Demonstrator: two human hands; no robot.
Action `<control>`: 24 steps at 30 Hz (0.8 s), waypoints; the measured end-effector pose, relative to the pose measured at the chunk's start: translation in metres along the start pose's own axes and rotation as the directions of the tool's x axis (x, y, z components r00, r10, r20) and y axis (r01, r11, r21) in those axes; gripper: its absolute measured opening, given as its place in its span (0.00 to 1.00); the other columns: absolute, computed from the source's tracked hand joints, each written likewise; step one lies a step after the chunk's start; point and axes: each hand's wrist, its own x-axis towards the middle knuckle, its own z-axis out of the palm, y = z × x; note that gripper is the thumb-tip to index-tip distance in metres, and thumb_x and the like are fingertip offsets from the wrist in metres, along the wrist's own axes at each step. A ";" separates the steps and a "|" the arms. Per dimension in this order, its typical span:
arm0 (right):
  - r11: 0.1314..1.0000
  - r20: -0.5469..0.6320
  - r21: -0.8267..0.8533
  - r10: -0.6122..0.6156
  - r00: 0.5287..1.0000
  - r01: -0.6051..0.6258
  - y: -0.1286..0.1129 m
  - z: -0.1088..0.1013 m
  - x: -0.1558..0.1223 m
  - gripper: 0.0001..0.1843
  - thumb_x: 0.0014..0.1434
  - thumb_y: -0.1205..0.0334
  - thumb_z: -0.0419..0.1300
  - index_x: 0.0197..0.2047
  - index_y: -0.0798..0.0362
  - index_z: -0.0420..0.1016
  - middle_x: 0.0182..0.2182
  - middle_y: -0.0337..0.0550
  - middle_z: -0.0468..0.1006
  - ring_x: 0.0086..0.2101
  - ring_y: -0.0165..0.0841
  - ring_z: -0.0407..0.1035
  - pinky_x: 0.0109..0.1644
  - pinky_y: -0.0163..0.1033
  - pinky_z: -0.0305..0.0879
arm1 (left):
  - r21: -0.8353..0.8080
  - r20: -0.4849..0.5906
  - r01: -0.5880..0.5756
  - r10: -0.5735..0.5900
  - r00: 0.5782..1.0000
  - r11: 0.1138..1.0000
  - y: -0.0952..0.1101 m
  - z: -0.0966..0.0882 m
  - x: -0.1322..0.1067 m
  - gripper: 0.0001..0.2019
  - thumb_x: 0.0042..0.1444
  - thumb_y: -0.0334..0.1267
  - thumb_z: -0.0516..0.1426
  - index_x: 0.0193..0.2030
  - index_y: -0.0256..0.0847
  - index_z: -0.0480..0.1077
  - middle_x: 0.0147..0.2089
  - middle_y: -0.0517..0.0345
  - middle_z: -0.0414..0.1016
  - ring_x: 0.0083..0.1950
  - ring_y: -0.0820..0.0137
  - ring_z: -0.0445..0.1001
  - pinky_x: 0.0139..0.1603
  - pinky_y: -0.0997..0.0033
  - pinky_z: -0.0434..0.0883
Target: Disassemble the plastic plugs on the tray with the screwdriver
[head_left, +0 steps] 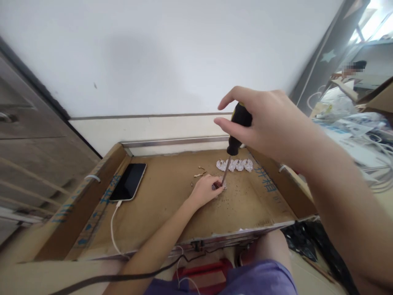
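A screwdriver (234, 144) with a black handle and yellow marks stands nearly upright, its shaft slanting down to the left. My right hand (260, 119) is on the handle from above, palm against its top, with thumb and index finger partly spread. Low on the cardboard, my left hand (207, 189) pinches a small clear plastic part (225, 187), mostly covered by the fingers. The screwdriver's tip meets this part, though the exact contact is hidden. Behind it, several similar clear plastic parts (238, 165) with metal pins sit in a row. Small brass-coloured pieces (200, 174) lie left of them.
A phone (129, 182) with a white cable (113, 229) lies on the left of the cardboard surface (166, 180). Raised cardboard sides (285, 184) border it, and a white wall (153, 61) rises behind. Another person (353, 70) is far right, near cluttered bags and cables.
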 end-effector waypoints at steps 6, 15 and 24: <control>0.993 0.071 0.120 -0.014 0.997 0.005 0.002 0.001 0.006 0.11 0.46 0.61 0.64 0.33 0.52 0.67 0.25 0.37 0.67 0.33 0.29 0.65 0.38 0.36 0.63 | -0.014 -0.018 0.003 -0.003 1.000 1.000 0.000 0.002 0.000 0.04 0.53 0.38 0.56 0.30 0.43 0.70 0.31 0.62 0.76 0.36 0.69 0.69 0.39 0.70 0.65; 0.945 -0.056 -0.326 0.018 0.998 -0.035 0.018 -0.003 0.018 0.13 0.51 0.53 0.61 0.32 0.54 0.67 0.19 0.37 0.59 0.30 0.31 0.64 0.38 0.39 0.62 | -0.029 -0.028 0.016 -0.017 0.999 0.999 -0.001 0.003 -0.002 0.03 0.52 0.36 0.57 0.29 0.43 0.70 0.32 0.63 0.76 0.37 0.70 0.69 0.39 0.70 0.64; 0.819 0.115 -0.567 -0.020 0.993 0.082 0.000 -0.012 0.006 0.16 0.56 0.51 0.55 0.39 0.56 0.68 0.24 0.43 0.68 0.29 0.32 0.66 0.32 0.35 0.60 | -0.029 -0.044 0.008 -0.009 0.999 1.000 -0.002 0.004 -0.002 0.03 0.52 0.37 0.57 0.29 0.42 0.70 0.31 0.63 0.76 0.36 0.70 0.69 0.39 0.71 0.64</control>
